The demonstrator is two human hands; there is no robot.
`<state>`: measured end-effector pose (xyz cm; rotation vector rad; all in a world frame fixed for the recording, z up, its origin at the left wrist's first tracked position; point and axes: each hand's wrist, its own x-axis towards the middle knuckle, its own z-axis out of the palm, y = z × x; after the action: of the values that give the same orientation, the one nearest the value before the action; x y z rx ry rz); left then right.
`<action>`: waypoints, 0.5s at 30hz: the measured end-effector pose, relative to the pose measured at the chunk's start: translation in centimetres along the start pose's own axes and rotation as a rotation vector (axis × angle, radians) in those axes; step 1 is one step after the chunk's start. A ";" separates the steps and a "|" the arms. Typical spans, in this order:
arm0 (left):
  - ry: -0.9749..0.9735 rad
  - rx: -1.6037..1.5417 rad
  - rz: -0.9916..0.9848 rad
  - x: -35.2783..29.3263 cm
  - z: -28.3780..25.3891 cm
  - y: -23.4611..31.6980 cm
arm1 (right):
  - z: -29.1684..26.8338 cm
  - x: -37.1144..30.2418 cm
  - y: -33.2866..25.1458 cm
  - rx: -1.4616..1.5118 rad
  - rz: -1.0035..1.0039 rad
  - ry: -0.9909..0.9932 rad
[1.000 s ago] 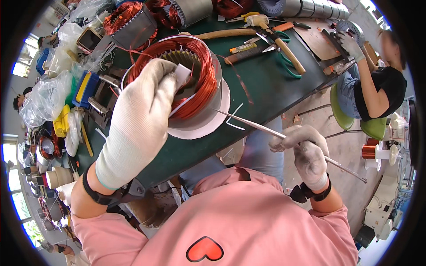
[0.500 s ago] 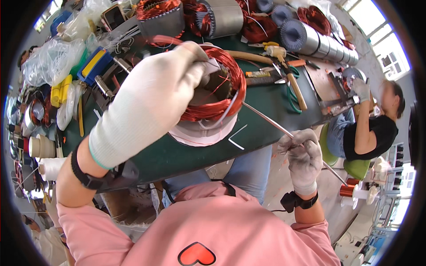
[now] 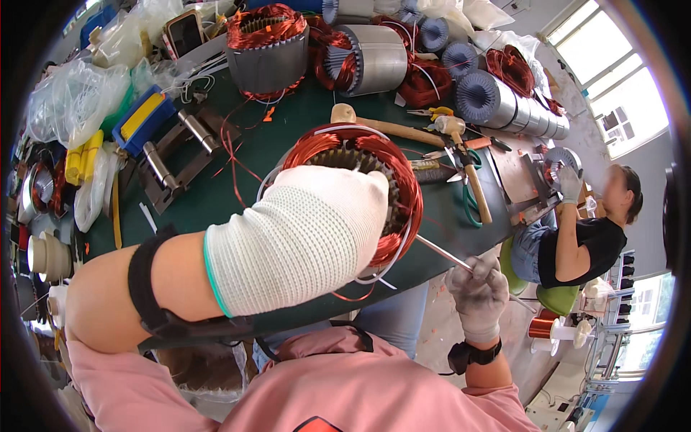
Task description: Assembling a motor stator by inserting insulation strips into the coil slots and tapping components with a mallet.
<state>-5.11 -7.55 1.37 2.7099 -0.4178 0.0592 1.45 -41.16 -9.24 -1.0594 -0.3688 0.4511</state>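
A motor stator with red copper windings (image 3: 409, 194) stands on the bench in front of me, the ring of coils facing up. My left hand (image 3: 317, 223), in a white knit glove, reaches over the near rim into the stator's middle; its fingers are hidden inside. My right hand (image 3: 478, 291), in a soiled white glove, is closed around a thin metal rod (image 3: 440, 250). The rod's far end meets the right side of the windings, where its tip cannot be made out. A white cord (image 3: 400, 261) loops along the coil edge.
Several stators, one an upright wound stator (image 3: 268, 68), line the back of the green bench (image 3: 281, 129). A mallet (image 3: 381, 127), scissors (image 3: 471, 194) and a hammer (image 3: 475, 180) lie to the right. At left sits a metal stand with rollers (image 3: 176, 162). A co-worker (image 3: 576, 223) sits far right.
My left hand has gone from pinching a white piece at the rim down into the stator. The stator appears lower right in the view. The right hand still grips the rod.
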 end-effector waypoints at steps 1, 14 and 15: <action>-0.019 0.004 0.030 0.2 -0.1 0.0 | -0.3 0.0 0.1 0.005 0.000 -0.004; -0.282 -0.005 -0.050 2.2 -0.4 -0.3 | 0.1 0.0 1.4 0.151 -0.014 -0.037; -0.257 -0.003 -0.046 2.2 -0.2 -0.5 | 0.3 -0.2 1.3 0.114 -0.008 -0.004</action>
<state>-2.87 -7.68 1.55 2.7304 -0.4282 -0.3052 0.92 -40.49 -10.27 -0.9457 -0.3469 0.4620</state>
